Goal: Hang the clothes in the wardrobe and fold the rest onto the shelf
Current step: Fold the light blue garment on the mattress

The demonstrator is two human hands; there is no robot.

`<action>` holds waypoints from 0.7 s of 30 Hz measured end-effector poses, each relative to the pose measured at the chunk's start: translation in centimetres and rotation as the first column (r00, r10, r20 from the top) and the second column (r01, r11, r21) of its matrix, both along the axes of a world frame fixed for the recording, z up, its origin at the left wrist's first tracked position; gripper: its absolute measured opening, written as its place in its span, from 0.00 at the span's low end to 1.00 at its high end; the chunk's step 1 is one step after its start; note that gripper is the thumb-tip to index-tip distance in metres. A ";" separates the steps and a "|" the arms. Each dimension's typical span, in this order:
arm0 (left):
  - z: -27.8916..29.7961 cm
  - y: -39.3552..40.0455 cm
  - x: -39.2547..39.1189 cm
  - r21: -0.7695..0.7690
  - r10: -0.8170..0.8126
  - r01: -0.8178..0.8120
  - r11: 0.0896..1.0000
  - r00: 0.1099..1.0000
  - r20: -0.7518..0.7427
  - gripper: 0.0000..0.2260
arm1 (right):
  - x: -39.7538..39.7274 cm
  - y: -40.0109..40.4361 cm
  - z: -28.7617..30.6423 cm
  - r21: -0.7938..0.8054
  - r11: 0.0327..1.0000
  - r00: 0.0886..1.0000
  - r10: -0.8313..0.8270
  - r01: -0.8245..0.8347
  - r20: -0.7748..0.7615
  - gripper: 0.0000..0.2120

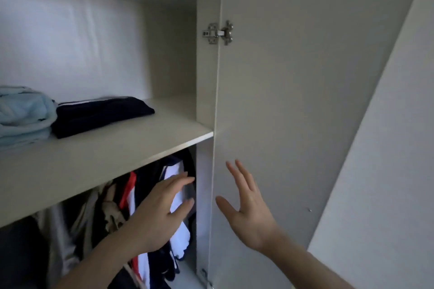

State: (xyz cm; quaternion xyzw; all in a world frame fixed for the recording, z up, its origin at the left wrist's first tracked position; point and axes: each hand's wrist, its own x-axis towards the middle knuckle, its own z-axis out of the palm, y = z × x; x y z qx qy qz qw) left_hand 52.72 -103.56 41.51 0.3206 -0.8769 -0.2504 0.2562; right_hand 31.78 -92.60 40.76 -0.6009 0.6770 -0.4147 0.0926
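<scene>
White wardrobe point(206, 58) walls are filling the view, with the door point(305, 101) standing open on the right.

Starting at the hands: the right hand point(244, 211) is spreading its fingers flat and is holding nothing. It is lying just in front of the inside of the door, but I cannot tell if it is touching it. The left hand point(162, 211) is reaching into the lower part, with fingers loosely bent and nothing gripped. It is sitting in front of the hanging clothes point(141, 195), right by a white piece, maybe brushing it.

The door is standing tall, its long side running up and down, and its hinge point(218, 33) is sitting high above the right hand. The right hand is the nearer one to the door, so a push to close it would most likely come from that hand. The left hand would need to come out of the way first.

Moving outward and up, the shelf point(105, 159) is running across above the hanging clothes. Two folded piles are lying on it, side by side and touching: one light blue pile point(23, 115) and one dark pile point(101, 112) to its right.

Counting: two hands, one door, one hinge in view, one shelf with clothes, two folded piles. The hanging clothes are bunched together, so I cannot count them. The job is looking close to done.
</scene>
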 end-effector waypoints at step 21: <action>-8.9 61.6 -31.9 0.128 -0.945 0.942 0.309 0.289 0.155 0.19 | -6.0 77.5 -9.7 0.327 0.239 0.205 -0.969 0.915 0.135 0.31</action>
